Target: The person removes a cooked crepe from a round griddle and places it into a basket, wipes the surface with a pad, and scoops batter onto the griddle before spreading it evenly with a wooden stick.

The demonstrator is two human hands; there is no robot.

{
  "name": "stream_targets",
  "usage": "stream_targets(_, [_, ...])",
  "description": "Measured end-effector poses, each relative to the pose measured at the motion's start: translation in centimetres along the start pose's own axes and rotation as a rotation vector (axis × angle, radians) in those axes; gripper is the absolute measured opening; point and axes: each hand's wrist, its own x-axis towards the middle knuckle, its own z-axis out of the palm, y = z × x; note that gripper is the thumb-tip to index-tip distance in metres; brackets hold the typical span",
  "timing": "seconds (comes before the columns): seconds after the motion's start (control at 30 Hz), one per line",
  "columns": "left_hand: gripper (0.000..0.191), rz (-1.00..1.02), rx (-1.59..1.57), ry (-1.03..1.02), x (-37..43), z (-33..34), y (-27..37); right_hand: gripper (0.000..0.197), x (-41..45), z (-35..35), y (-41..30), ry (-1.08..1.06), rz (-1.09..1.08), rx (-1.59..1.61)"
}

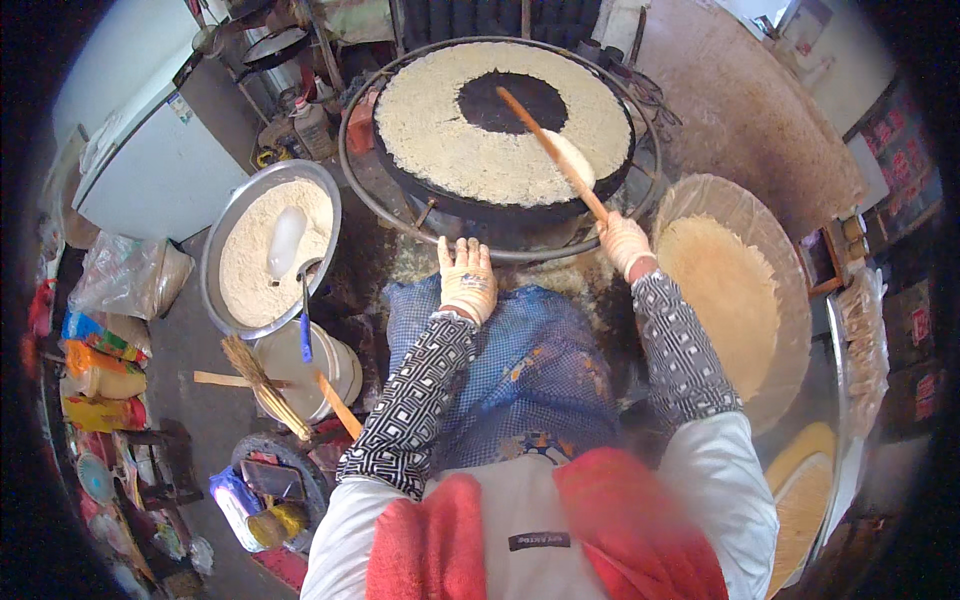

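Observation:
My right hand [626, 244], in a cream work glove, grips the near end of a long wooden batter spreader [551, 150]. Its blade lies low on the right part of a round black griddle [510, 210], beside a pale lump of batter [574, 159]. Pale batter [427, 142] covers the griddle in a broad ring around a bare dark middle. My left hand [469, 281], gloved too, rests with fingers stretched at the near side of the metal ring [540, 255] around the griddle; it holds nothing.
Left of the griddle, a metal basin [212, 277] holds flour-like mix and a ladle with a blue handle [305, 337]. Below it stand a white bucket [349, 367] and a straw brush [251, 364]. At right, a plastic-lined round basket [787, 322] holds thin flatbreads [720, 292].

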Motion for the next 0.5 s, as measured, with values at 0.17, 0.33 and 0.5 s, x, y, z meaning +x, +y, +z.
stream_targets(0.17, [0.055,-0.021,0.108,-0.044,0.4,-0.4,-1.3,0.036,-0.4,0.8,1.1,-0.077,0.137,-0.006])
stream_targets(0.33, [0.047,-0.109,0.097,-0.200,0.6,-2.5,-2.6,0.031,-0.8,0.7,-0.2,0.034,-0.052,-0.007])
stream_targets(0.5, [0.046,-0.200,0.152,-0.100,0.9,-1.8,-5.4,0.028,-8.8,-2.3,0.0,-0.070,-0.152,-0.019])
